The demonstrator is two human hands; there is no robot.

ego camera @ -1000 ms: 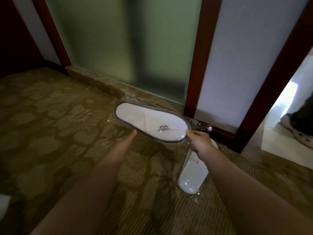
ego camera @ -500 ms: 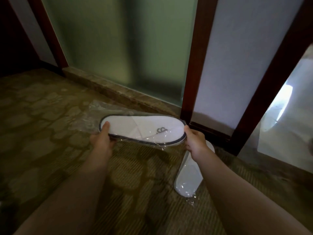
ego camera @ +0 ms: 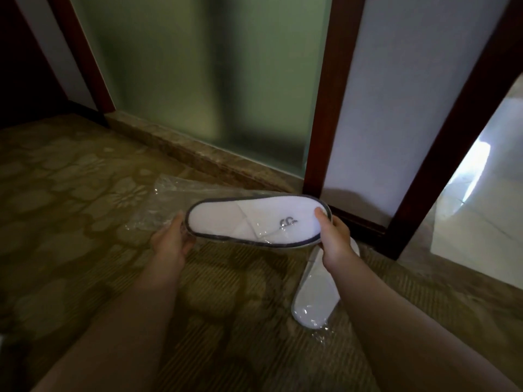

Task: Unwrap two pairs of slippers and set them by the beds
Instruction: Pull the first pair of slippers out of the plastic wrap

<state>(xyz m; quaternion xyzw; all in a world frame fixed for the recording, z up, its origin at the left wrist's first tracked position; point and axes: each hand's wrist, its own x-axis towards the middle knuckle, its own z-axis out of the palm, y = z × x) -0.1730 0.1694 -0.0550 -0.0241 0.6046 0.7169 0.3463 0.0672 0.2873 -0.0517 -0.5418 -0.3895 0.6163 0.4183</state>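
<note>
A white slipper pack (ego camera: 243, 222) with dark trim and a small logo is held level above the carpet, inside a clear plastic wrapper (ego camera: 167, 193) that trails loose to the left. My left hand (ego camera: 169, 241) grips its heel end through the plastic. My right hand (ego camera: 331, 236) grips its toe end, thumb on top. A second wrapped white slipper pack (ego camera: 317, 301) lies on the carpet below my right wrist, its upper end hidden by that hand.
Patterned olive carpet (ego camera: 70, 222) covers the floor. A frosted glass panel (ego camera: 203, 80) on a stone sill stands ahead. A dark wooden frame (ego camera: 325, 108) borders it, with an open doorway (ego camera: 475, 222) onto pale tiles at the right.
My left hand reached in and took hold of the heel end of the wrapped slippers. The pack swung level and nearer, and my right thumb came onto its top.
</note>
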